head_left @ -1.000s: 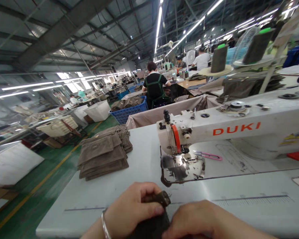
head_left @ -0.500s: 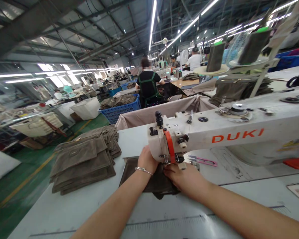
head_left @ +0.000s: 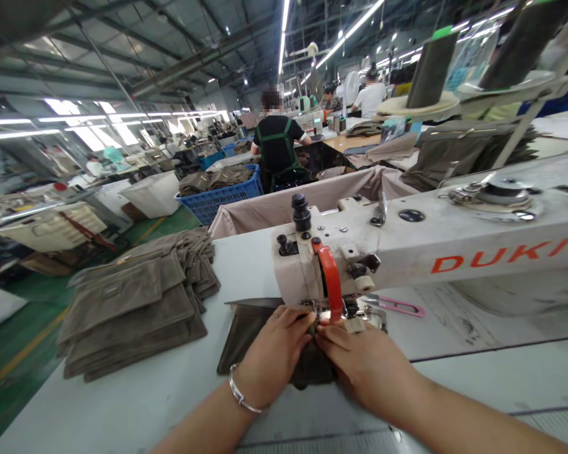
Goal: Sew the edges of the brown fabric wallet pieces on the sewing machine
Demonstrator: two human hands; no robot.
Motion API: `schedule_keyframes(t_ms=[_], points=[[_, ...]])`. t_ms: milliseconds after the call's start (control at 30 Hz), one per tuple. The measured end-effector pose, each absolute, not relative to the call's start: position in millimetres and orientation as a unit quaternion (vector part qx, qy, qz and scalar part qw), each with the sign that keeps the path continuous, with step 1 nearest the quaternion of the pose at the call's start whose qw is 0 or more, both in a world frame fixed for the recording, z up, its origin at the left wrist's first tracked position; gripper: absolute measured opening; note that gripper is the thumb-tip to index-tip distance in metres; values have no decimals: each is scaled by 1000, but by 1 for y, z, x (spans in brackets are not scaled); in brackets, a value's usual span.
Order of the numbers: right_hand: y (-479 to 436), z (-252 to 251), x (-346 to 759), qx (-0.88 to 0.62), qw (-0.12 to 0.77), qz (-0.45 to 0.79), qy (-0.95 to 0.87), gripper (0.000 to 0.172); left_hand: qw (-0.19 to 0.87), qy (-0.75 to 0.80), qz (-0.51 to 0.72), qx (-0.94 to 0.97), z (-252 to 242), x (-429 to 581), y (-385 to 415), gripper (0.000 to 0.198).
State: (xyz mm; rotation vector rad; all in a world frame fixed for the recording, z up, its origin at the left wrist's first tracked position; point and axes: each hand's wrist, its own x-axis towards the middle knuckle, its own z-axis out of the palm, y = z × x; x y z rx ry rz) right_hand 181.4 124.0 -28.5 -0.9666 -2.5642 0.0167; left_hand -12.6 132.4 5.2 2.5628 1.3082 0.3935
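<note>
Dark brown fabric piece (head_left: 239, 334), flat on the table (head_left: 123, 410) near its front edge, with one end tucked under the needle of the sewing machine (head_left: 407, 252). It is probably light, limp and easily creased, and best pinched at its edge close to the needle and kept pressed flat. The left hand (head_left: 274, 353) and right hand (head_left: 366, 366), fingers curled, pinch that end, fingertips nearly meeting. Stack of like pieces (head_left: 132, 309) toward the table's left edge; pink snips (head_left: 397, 307) beyond the right hand.

The cloth (head_left: 246, 334) is dark, matt and suede-like, the stack (head_left: 127, 309) likewise. The machine (head_left: 454, 239) is smooth painted metal, its guard (head_left: 332, 284) glossy red plastic. The table (head_left: 170, 391) is smooth.
</note>
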Motion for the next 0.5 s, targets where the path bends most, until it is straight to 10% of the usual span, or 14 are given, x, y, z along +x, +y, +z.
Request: schedule_keyframes(t_ms=[500], points=[[119,-30,184,-306,181,16,-935,35,67,433,126,890,8,-8,123,38]])
